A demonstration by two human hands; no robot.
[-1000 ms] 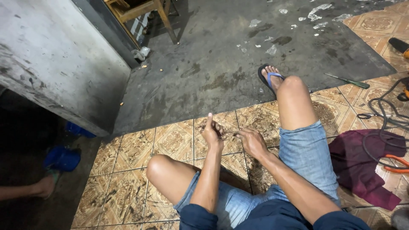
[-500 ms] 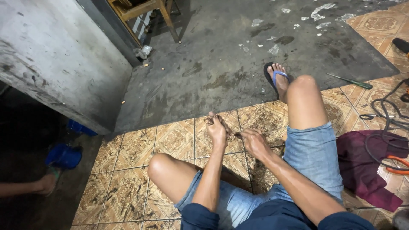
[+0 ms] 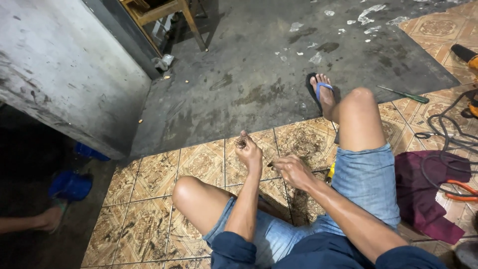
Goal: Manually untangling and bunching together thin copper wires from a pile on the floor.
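Now, head view: seated person, hands raised over tiled floor (image 3: 149, 219).
Left hand (image 3: 250, 152) has lifted slightly, fingers pinched on small dark part (image 3: 241, 143); right hand (image 3: 294, 172), just beside, closed around thin dark tool (image 3: 270, 163); work continues.

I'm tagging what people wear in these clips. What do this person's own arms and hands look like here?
Both forearms are bare, with dark navy sleeves ending around the elbows. The left hand and right hand wear no gloves; no rings, watch or bracelets are visible. Below the arms show light blue denim shorts and a blue-strapped flip-flop.
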